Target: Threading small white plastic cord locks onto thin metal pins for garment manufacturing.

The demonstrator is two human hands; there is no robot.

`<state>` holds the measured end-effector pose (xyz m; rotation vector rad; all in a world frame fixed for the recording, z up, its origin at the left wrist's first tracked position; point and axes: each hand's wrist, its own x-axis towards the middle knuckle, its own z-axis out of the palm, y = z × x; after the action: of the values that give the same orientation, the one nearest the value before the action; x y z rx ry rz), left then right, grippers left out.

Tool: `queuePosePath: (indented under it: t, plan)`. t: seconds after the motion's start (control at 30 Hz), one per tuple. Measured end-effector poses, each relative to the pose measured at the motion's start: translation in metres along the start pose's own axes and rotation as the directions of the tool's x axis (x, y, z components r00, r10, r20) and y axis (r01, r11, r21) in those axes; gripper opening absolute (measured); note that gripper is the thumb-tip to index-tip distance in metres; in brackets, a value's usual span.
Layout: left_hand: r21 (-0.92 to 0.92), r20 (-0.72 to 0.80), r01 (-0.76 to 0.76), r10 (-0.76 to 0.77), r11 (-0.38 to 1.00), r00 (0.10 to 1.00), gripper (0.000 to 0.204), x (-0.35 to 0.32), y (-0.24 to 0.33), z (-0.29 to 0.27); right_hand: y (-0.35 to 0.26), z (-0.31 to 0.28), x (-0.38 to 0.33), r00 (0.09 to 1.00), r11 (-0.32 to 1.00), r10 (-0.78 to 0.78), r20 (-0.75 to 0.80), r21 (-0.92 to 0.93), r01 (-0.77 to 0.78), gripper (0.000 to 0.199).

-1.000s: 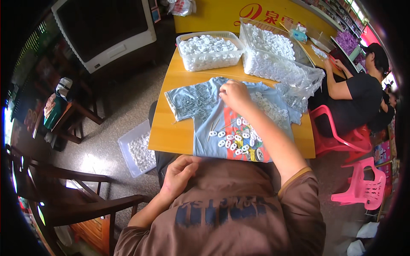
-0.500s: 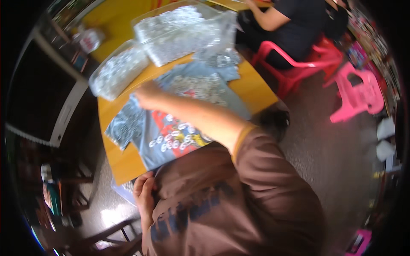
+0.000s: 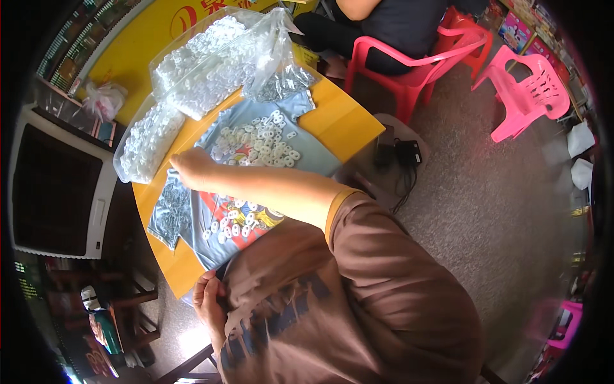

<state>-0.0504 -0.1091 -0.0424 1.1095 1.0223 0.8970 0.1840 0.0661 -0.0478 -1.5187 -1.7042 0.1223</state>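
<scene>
My right hand (image 3: 190,168) is over the far left part of the table, fingers bunched and pointing down between a tub of white pieces and a spread T-shirt (image 3: 311,148). Whatever it may hold is hidden. On the shirt's left sleeve, beside that hand, lies a heap of small thin metal parts (image 3: 171,208). Small white plastic pieces with two holes (image 3: 268,142) are piled on the shirt's far half; several more (image 3: 233,225) are scattered on its near half. By the table's near left edge, my left hand (image 3: 208,301) is closed with curled fingers; its contents cannot be made out.
Two clear tubs, a long one (image 3: 146,142) and a large one (image 3: 198,70), hold white pieces. A clear plastic bag (image 3: 272,54) stands beside more metal parts (image 3: 281,86). A person sits on a pink chair (image 3: 416,64) at right; another pink chair (image 3: 527,96) is beyond.
The whole view has shifted, with the table now lower and farther left, and the picture is sharper. My right hand stays near the shirt's left sleeve; my left hand remains at the table edge.
</scene>
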Motion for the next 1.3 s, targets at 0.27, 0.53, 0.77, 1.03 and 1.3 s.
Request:
queuePosePath:
  t: [0.27,0.53,0.77,1.03,1.3]
  plan:
    - [-0.069,-0.057,0.001,-0.005,0.998,0.998,0.014,-0.006,-0.001,-0.008,-0.013,0.005,0.003,1.000,0.996,0.010,-0.005,0.084,-0.009,0.015]
    - [0.013,-0.090,0.054,-0.053,0.998,0.995,0.014,0.002,0.028,0.014,-0.015,-0.044,-0.014,0.968,0.755,0.139,0.209,0.610,-0.240,0.022]
    - [-0.127,0.040,-0.260,0.267,0.957,0.963,0.015,0.009,0.056,0.020,-0.097,-0.125,-0.078,0.833,0.160,0.081,0.547,0.818,-0.553,0.020]
    - [0.010,0.213,-0.551,0.536,0.835,0.817,0.020,0.006,0.070,0.039,-0.124,-0.134,-0.110,0.796,0.133,0.152,0.586,0.786,-0.604,0.018]
    - [0.218,0.140,-0.675,0.662,0.705,0.737,0.017,0.010,0.058,0.039,-0.123,-0.122,-0.118,0.806,0.167,0.137,0.576,0.788,-0.592,0.018]
